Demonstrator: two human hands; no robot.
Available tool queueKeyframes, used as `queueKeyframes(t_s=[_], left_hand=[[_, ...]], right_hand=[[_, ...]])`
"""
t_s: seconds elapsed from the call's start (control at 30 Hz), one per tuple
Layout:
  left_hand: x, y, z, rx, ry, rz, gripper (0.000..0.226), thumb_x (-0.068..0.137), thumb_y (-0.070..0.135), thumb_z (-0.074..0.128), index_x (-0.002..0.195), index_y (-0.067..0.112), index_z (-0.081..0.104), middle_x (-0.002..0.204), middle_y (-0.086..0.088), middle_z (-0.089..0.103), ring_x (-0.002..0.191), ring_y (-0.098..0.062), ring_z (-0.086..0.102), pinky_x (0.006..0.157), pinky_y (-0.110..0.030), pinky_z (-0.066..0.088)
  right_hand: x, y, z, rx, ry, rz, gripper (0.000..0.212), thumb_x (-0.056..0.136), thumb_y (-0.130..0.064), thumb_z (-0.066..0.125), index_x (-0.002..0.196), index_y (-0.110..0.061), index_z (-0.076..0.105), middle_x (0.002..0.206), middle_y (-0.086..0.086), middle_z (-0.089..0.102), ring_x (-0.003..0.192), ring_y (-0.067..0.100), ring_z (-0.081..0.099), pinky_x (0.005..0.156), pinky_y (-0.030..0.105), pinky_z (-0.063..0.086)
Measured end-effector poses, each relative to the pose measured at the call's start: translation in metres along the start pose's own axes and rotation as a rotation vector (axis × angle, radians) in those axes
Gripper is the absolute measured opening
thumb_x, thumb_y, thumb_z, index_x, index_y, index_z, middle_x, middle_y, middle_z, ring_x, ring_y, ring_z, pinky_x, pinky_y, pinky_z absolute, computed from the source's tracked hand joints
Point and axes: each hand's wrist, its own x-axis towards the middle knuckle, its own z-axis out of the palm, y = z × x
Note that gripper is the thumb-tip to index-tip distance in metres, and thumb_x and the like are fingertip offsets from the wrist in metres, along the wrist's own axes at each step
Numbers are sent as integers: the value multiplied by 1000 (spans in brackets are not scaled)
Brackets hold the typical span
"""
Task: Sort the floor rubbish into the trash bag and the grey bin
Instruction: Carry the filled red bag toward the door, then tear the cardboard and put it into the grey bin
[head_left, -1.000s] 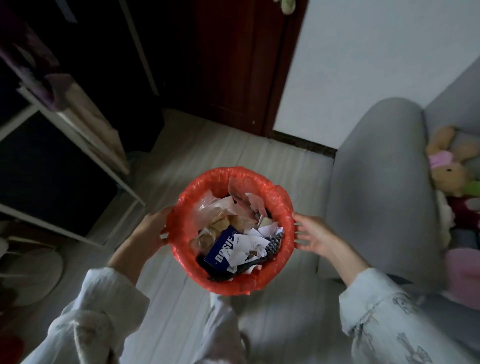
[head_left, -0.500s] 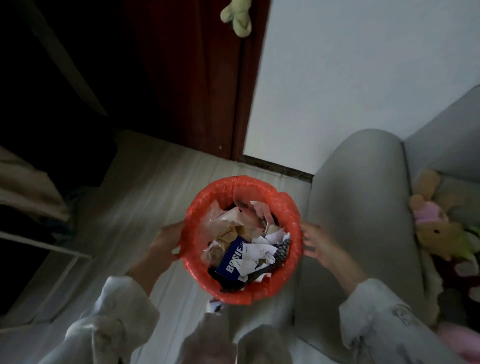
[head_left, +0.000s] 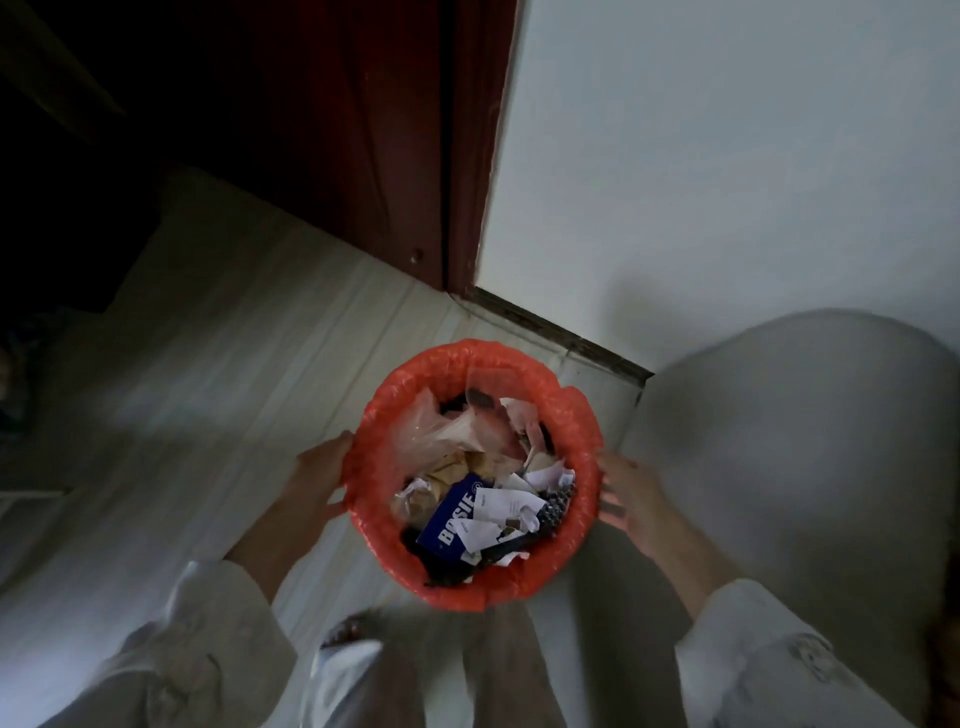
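A: Where's the bin?
B: The bin with the red bag (head_left: 582, 431) sits on the pale floor (head_left: 218, 395), near the feet, left of the grey sofa arm (head_left: 795, 457), full of paper scraps

A: And the hands?
B: Left hand (head_left: 317, 478) touches its left side, grip unclear; right hand (head_left: 631, 493) has fingers spread, just beside the right rim

A flat dark-blue cardboard package (head_left: 451, 515) lying among the crumpled rubbish carries white capital letters reading "BOSIE", with a small round mark just above them. The print on the white paper slips (head_left: 503, 505) beside it is too small to read.
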Motion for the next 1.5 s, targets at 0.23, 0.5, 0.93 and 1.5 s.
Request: queueKeyframes(t_s=[0.23, 0.5, 0.93, 1.5], left_hand=[[163, -18, 108, 3, 2, -51, 17, 93, 22, 51, 77, 24, 55, 69, 1, 47, 61, -12, 40, 60, -25, 39], [316, -12, 188, 103, 26, 44, 18, 92, 28, 53, 75, 26, 60, 71, 2, 49, 61, -11, 42, 59, -24, 40], [372, 16, 209, 434, -195, 188, 41, 93, 39, 50, 132, 29, 49, 133, 2, 51, 121, -15, 47, 104, -30, 35], [-12, 183, 21, 477, 138, 622, 29, 96, 16, 47, 123, 10, 56, 117, -3, 59, 104, -17, 58, 77, -22, 40]], right_hand=[[218, -23, -3, -257, 49, -85, 19, 88, -21, 50, 69, -18, 52, 83, 14, 57, 77, 24, 55, 89, 59, 47], [402, -23, 9, -180, 154, -23, 16, 76, -27, 53, 66, -21, 63, 80, 7, 67, 75, 23, 62, 87, 48, 52], [414, -67, 20, -477, 98, -239, 24, 94, -25, 44, 104, -14, 63, 107, 8, 65, 99, 24, 59, 92, 39, 45], [-18, -236, 88, -329, -357, -575, 17, 97, -22, 47, 108, -17, 58, 106, 6, 66, 98, 18, 63, 88, 35, 48]])
